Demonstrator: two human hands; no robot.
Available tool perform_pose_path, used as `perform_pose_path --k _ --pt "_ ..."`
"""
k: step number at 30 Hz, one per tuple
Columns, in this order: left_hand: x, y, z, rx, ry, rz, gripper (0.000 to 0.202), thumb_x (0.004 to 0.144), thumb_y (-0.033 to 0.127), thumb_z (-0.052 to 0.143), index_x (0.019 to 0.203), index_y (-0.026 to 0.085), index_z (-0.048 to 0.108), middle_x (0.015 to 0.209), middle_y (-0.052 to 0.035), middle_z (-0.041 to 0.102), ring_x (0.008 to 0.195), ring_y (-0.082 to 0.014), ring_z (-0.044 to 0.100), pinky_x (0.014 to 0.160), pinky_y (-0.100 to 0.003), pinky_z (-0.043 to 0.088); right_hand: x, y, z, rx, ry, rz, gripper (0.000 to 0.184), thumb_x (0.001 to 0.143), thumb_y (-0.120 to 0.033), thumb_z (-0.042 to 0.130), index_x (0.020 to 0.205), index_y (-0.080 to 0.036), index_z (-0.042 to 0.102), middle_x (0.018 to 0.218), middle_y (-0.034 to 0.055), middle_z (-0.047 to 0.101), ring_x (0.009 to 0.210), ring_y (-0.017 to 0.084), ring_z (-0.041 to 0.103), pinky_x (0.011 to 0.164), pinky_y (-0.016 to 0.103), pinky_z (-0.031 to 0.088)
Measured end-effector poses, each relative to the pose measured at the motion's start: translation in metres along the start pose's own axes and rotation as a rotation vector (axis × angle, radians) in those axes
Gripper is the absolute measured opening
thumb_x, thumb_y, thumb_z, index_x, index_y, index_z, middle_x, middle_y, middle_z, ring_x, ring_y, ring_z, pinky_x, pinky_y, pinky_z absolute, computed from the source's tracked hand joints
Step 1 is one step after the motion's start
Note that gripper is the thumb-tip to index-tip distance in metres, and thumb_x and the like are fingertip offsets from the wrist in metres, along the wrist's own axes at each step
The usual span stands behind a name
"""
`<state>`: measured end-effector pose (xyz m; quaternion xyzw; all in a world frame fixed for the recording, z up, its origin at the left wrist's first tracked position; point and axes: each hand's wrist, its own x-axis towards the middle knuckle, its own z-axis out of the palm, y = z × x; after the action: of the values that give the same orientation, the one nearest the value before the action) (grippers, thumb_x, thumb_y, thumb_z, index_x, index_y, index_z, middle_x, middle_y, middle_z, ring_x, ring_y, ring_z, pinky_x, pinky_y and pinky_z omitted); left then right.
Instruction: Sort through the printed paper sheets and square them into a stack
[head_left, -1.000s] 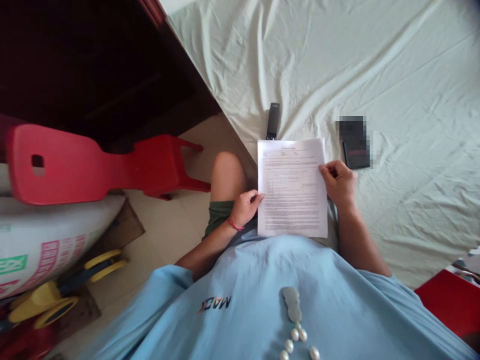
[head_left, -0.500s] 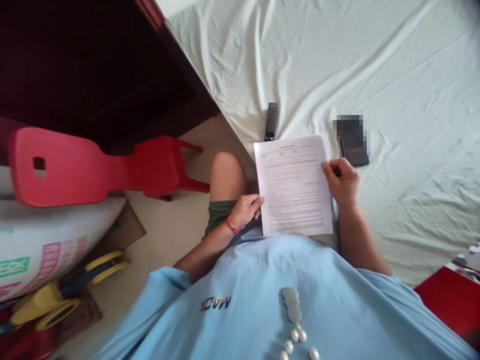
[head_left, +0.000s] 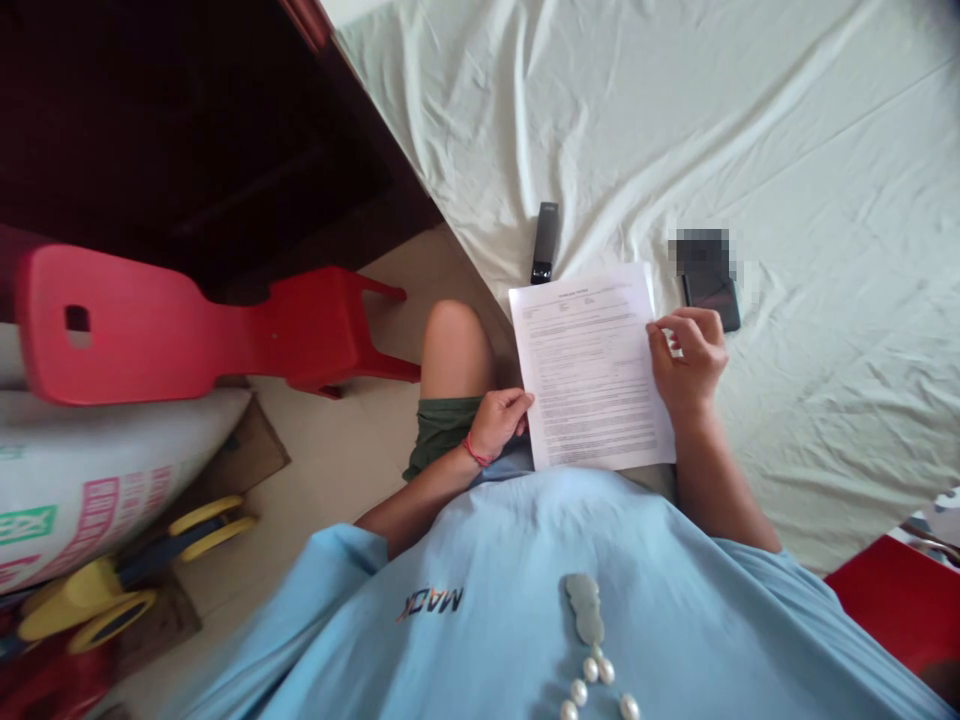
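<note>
Two hands: left hand pinches the printed sheets at 9 o'clock; right hand pinches their edge at 2 o'clock, its other fingers loosely bent.
Printed sheets: above the lap, text side up.
Change: square-on a second ago, they have turned slightly counterclockwise, foot swung toward 5 o'clock; the right hand sits farther out.
Meaning: apparently a shift within a two-handed hold, pages together.
Pale cloth: slim black device at 11 o'clock, dark, partly pixelated object at 2.
</note>
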<state>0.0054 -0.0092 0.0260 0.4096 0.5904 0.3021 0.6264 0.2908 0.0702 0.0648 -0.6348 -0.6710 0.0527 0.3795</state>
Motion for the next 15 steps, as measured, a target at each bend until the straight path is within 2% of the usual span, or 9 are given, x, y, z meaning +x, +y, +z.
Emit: perform_pose_path --k 4,6,8,11,13,15 --pt "0.001 0.005 -0.002 0.096 0.042 0.058 0.042 0.084 0.048 0.059 0.054 0.019 0.053 0.051 0.0014 0.053 0.050 -0.0105 0.047 0.054 -0.027 0.034 -0.001 -0.003 -0.001 -0.066 0.064 -0.083 0.017 0.099 -0.037 0.062 0.090 -0.026 0.071 0.104 0.0083 0.069 0.098 0.026 0.066 0.093 0.050 0.055" --pt "0.001 0.006 -0.002 0.110 0.029 0.060 0.044 0.085 0.048 0.058 0.053 0.020 0.053 0.051 0.0009 0.054 0.050 -0.0109 0.047 0.055 -0.027 0.034 -0.001 -0.005 -0.003 -0.011 0.048 -0.031 0.020 0.099 -0.042 0.063 0.090 -0.026 0.071 0.104 0.0084 0.071 0.098 0.026 0.067 0.092 0.049 0.057" --pt "0.000 0.004 -0.001 0.083 0.026 0.055 0.045 0.086 0.050 0.059 0.053 0.020 0.053 0.050 0.0010 0.054 0.049 -0.0107 0.046 0.054 -0.027 0.034 -0.001 -0.007 -0.005 0.147 -0.011 0.124 0.024 0.099 -0.049 0.063 0.094 -0.026 0.070 0.100 0.0074 0.073 0.092 0.023 0.069 0.082 0.042 0.060" --pt "0.000 0.000 0.000 0.015 0.028 0.028 0.045 0.086 0.053 0.061 0.057 0.019 0.055 0.052 0.0009 0.055 0.050 -0.0108 0.046 0.053 -0.026 0.036 0.004 -0.008 -0.012 0.515 -0.168 0.479 0.041 0.099 -0.065 0.058 0.105 -0.026 0.069 0.093 0.0063 0.077 0.077 0.019 0.072 0.062 0.032 0.059" --pt "-0.001 -0.001 0.001 -0.012 0.026 0.011 0.046 0.086 0.054 0.062 0.058 0.019 0.056 0.052 0.0010 0.055 0.050 -0.0107 0.046 0.053 -0.026 0.037 0.008 -0.006 -0.018 0.716 -0.331 0.679 0.053 0.096 -0.073 0.056 0.112 -0.024 0.068 0.093 0.0085 0.080 0.066 0.018 0.071 0.052 0.029 0.056" --pt "-0.001 -0.001 0.002 -0.016 0.017 0.008 0.047 0.086 0.055 0.063 0.057 0.019 0.055 0.052 0.0012 0.054 0.050 -0.0104 0.046 0.054 -0.026 0.038 0.012 -0.003 -0.025 0.798 -0.529 0.777 0.058 0.090 -0.074 0.065 0.115 -0.022 0.070 0.096 0.0110 0.081 0.057 0.016 0.068 0.044 0.027 0.050"
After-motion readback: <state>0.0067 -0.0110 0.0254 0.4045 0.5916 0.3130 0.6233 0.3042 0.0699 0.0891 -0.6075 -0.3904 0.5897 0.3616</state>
